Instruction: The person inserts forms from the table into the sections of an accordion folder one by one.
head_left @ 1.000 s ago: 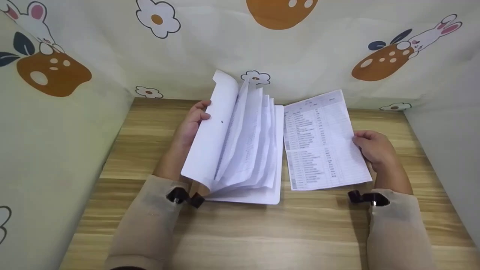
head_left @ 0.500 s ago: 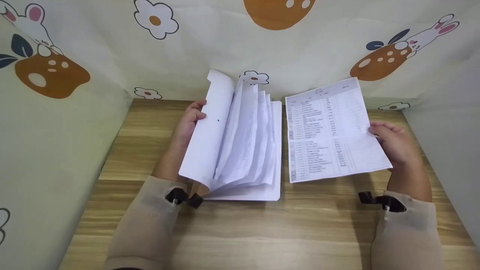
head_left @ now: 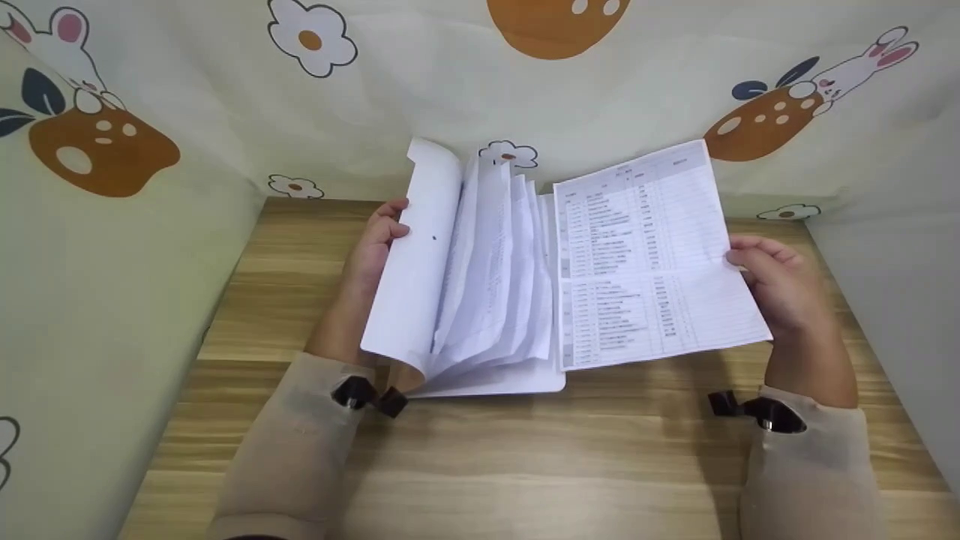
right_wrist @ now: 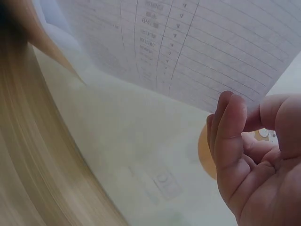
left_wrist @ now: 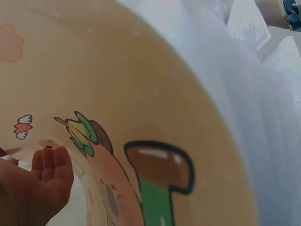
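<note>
A white-lined folder (head_left: 412, 277) stands open in the head view, its front cover curled upright and several loose-looking pages (head_left: 487, 277) fanned inside. My left hand (head_left: 373, 251) grips the cover's left edge. The left wrist view shows the outside of the cover (left_wrist: 155, 103), tan with cartoon pictures, and my left hand's fingers against it. My right hand (head_left: 780, 281) pinches the right edge of a printed sheet (head_left: 637, 255) between thumb and fingers. The sheet carries a table and a crosswise fold line. Its left edge overlaps the folder's right edge.
A wood-grain table (head_left: 562, 465) lies beneath everything. Behind it rises a pale wall cover (head_left: 420, 90) printed with flowers, rabbits and orange shapes, close to the top of the folder. Similar pale walls (head_left: 892, 277) flank the table.
My right hand has lifted the sheet, carried it right, then brought it back left until it overlaps the folder's edge. My left hand keeps its grip; the folder has shifted slightly.
</note>
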`<state>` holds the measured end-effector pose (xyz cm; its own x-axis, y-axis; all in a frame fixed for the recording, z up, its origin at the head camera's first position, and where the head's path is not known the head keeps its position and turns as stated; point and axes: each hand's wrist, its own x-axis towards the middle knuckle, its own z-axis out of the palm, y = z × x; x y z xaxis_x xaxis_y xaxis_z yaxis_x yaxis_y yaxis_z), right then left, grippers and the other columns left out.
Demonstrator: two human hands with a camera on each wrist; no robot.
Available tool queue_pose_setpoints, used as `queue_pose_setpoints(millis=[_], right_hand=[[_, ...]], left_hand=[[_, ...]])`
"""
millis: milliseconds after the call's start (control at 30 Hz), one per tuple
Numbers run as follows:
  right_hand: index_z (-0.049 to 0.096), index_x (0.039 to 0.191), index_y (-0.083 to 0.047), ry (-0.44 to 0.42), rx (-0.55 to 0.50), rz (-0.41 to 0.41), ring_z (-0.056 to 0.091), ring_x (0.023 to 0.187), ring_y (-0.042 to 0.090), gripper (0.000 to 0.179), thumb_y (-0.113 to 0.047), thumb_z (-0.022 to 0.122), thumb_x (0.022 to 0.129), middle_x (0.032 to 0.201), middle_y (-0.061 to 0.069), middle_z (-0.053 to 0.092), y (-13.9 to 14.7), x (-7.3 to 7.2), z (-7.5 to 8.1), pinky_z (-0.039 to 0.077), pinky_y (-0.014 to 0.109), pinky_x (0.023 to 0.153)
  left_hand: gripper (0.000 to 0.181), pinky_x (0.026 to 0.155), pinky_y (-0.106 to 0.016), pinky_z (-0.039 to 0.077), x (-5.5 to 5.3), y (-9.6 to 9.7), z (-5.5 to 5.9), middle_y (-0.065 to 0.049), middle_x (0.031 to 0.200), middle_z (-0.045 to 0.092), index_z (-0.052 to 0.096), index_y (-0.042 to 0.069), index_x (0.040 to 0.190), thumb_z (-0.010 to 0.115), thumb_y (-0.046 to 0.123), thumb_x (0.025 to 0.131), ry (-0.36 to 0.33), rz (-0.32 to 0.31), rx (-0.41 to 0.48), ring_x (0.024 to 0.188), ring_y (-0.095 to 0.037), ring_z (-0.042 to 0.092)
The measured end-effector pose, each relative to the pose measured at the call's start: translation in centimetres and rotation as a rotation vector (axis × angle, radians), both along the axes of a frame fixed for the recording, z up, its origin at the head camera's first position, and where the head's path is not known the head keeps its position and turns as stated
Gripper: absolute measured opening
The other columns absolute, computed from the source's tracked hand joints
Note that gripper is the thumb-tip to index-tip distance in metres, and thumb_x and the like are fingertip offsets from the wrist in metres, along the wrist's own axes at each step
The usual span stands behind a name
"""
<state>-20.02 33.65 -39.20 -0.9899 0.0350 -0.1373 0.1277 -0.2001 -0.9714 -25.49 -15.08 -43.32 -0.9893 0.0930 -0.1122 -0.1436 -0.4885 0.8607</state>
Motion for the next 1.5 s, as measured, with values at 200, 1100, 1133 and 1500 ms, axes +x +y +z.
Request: queue_pose_setpoints(millis=[200, 1100, 1133, 1500], right_hand=[[0.08, 0.1, -0.011, 0.004, -0.03, -0.006, 0.077, 0.065, 0.017, 0.025, -0.001, 0.058, 0.105, 0.084, 0.004, 0.08, -0.5, 0.0, 0.0, 0.061, 0.031, 0.054], [0.075, 0.1, -0.006, 0.087, 0.067, 0.051, 0.071, 0.069, 0.011, 0.025, 0.006, 0.053, 0.102, 0.083, 0.002, 0.075, -3.5, 1.6, 1.4, 0.06, 0.025, 0.061], [0.074, 0.1, -0.006, 0.085, 0.073, 0.057, 0.071, 0.069, 0.011, 0.024, 0.006, 0.053, 0.102, 0.084, 0.002, 0.076, -3.5, 1.6, 1.3, 0.06, 0.025, 0.061], [0.071, 0.101, -0.003, 0.119, 0.068, 0.035, 0.075, 0.075, 0.014, 0.02, 0.006, 0.054, 0.103, 0.089, 0.004, 0.076, -3.4, 1.5, 1.2, 0.064, 0.028, 0.066]], left_hand=[[0.035, 0.091, -0.021, 0.051, -0.1, 0.1, -0.2, -0.001, 0.123, 0.052, 0.049, 0.02, 0.123, 0.034, 0.003, 0.096, 0.015, 0.005, 0.007, 0.107, -0.014, 0.057], [0.034, 0.084, -0.023, 0.053, 0.2, 0.1, -0.2, -0.004, 0.123, 0.052, 0.048, 0.023, 0.124, 0.036, 0.005, 0.097, -0.015, 0.024, -0.017, 0.103, -0.014, 0.059], [0.034, 0.084, -0.023, 0.053, 0.2, 0.0, -0.2, -0.004, 0.124, 0.051, 0.049, 0.023, 0.124, 0.036, 0.005, 0.097, -0.021, 0.024, -0.017, 0.104, -0.014, 0.059], [0.035, 0.089, -0.021, 0.052, 0.1, 0.3, -0.2, -0.004, 0.129, 0.05, 0.049, 0.021, 0.124, 0.034, 0.003, 0.098, -0.006, 0.049, 0.007, 0.107, -0.014, 0.057]])
